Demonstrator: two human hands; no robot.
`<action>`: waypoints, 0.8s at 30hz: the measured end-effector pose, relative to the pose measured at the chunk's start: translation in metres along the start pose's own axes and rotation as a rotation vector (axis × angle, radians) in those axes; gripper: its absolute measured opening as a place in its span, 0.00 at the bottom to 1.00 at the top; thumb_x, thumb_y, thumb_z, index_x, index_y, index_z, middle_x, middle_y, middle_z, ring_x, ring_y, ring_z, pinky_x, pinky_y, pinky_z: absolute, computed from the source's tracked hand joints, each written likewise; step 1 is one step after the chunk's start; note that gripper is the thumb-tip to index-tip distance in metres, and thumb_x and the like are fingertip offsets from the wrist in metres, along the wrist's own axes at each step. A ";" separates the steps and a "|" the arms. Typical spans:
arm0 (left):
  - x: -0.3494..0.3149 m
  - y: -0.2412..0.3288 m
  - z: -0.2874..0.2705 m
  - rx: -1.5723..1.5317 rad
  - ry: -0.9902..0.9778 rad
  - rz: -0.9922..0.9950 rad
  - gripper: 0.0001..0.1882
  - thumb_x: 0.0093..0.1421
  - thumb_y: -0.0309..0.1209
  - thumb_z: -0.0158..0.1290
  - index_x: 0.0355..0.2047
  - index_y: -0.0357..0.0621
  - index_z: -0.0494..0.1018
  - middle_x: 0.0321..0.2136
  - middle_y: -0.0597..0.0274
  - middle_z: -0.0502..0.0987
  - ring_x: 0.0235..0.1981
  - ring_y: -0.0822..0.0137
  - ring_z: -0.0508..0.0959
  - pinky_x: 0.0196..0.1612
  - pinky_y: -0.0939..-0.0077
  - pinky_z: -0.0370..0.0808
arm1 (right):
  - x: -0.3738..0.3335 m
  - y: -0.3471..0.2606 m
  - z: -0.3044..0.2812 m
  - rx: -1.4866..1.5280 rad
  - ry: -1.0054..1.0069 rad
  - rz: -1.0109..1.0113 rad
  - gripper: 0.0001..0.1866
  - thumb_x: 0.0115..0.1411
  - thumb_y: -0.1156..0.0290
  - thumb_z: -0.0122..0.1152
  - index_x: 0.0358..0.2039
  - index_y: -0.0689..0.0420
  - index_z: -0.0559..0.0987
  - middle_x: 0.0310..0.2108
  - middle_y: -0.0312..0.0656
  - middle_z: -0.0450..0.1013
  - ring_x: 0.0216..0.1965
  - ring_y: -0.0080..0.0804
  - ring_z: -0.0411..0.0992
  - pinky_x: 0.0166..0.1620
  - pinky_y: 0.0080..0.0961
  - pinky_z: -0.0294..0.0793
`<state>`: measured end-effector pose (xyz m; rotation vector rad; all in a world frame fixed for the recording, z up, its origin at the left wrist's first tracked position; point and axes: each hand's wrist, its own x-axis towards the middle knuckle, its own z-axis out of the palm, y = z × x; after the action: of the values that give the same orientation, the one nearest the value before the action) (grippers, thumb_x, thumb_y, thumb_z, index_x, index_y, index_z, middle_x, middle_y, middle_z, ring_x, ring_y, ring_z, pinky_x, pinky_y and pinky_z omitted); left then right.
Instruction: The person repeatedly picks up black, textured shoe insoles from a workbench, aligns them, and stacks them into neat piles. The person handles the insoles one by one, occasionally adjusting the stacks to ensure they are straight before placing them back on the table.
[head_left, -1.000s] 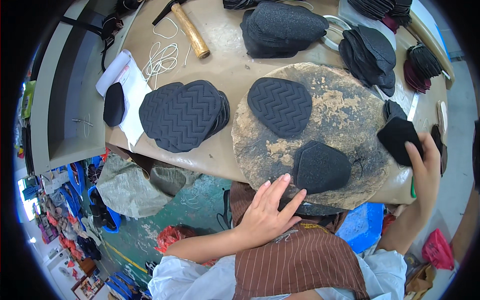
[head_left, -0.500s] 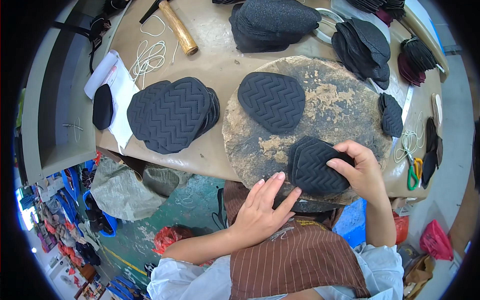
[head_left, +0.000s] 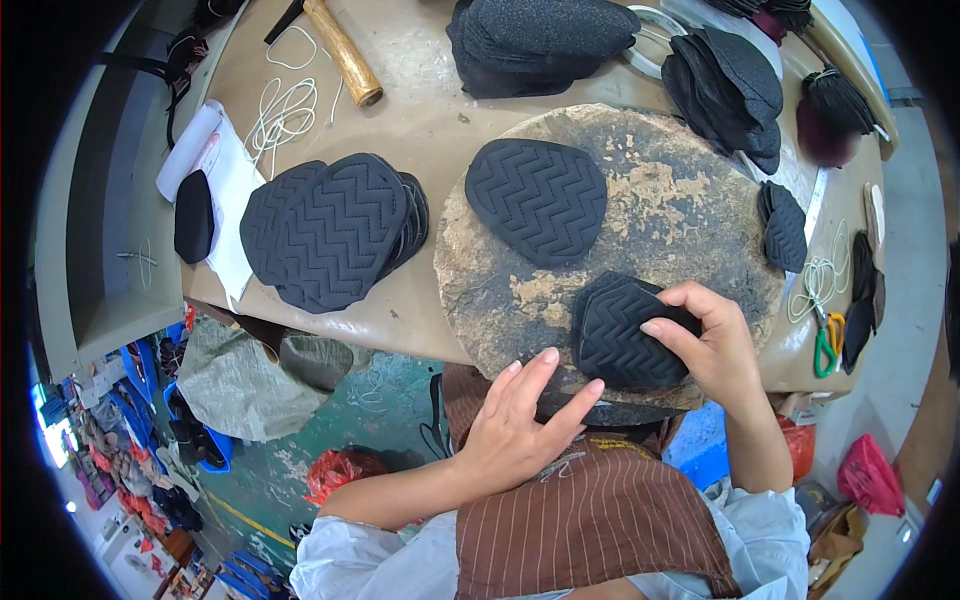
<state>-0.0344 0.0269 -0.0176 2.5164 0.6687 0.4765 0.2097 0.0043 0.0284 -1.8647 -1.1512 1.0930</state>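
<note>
My right hand (head_left: 715,345) grips the right edge of a small stack of black quilted pads (head_left: 625,335), thumb on top and the other fingers partly hidden. The pads, stitched in zigzag lines, lie near the front rim of a worn round slab (head_left: 660,215). Just left of them is my left hand (head_left: 515,420), its fingers spread and holding nothing. A larger zigzag-stitched pad (head_left: 540,200) lies flat on the slab's upper left. Beside the slab, on the left, sits a pile of similar large pads (head_left: 335,235).
A wooden-handled tool (head_left: 345,60) and white cord (head_left: 285,115) lie at the far left, above a paper roll (head_left: 195,145). Dark stacked pieces (head_left: 540,45) stand behind the slab. Scissors (head_left: 828,345) lie at the table's right edge. Blue bins (head_left: 215,450) stand on the floor.
The fingers of my left hand have spread wider and drawn slightly away from the small stack. My right hand keeps its grip. The whole view has shifted a little.
</note>
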 end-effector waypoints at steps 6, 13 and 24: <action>-0.002 -0.001 0.003 0.258 -0.055 0.035 0.36 0.46 0.41 0.63 0.57 0.63 0.68 0.56 0.49 0.59 0.56 0.58 0.65 0.56 0.62 0.62 | -0.007 0.004 0.001 0.002 0.041 -0.009 0.10 0.52 0.75 0.67 0.33 0.64 0.77 0.26 0.40 0.76 0.30 0.20 0.73 0.34 0.20 0.72; 0.007 0.004 -0.002 0.255 -0.016 0.054 0.21 0.58 0.33 0.46 0.54 0.52 0.71 0.59 0.56 0.61 0.56 0.65 0.67 0.60 0.59 0.55 | -0.001 -0.004 0.004 -0.004 0.070 0.061 0.09 0.53 0.75 0.67 0.33 0.63 0.77 0.25 0.41 0.76 0.28 0.17 0.72 0.31 0.19 0.71; 0.092 -0.001 -0.028 -0.026 -0.366 0.085 0.28 0.44 0.56 0.60 0.32 0.45 0.68 0.62 0.50 0.61 0.49 0.55 0.68 0.52 0.59 0.58 | -0.009 -0.011 -0.012 -0.374 0.092 0.195 0.11 0.51 0.69 0.69 0.27 0.60 0.74 0.19 0.43 0.71 0.19 0.32 0.70 0.23 0.28 0.66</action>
<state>0.0286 0.0872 0.0231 2.5200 0.4135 0.0455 0.2139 -0.0015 0.0456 -2.3324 -1.2024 0.9287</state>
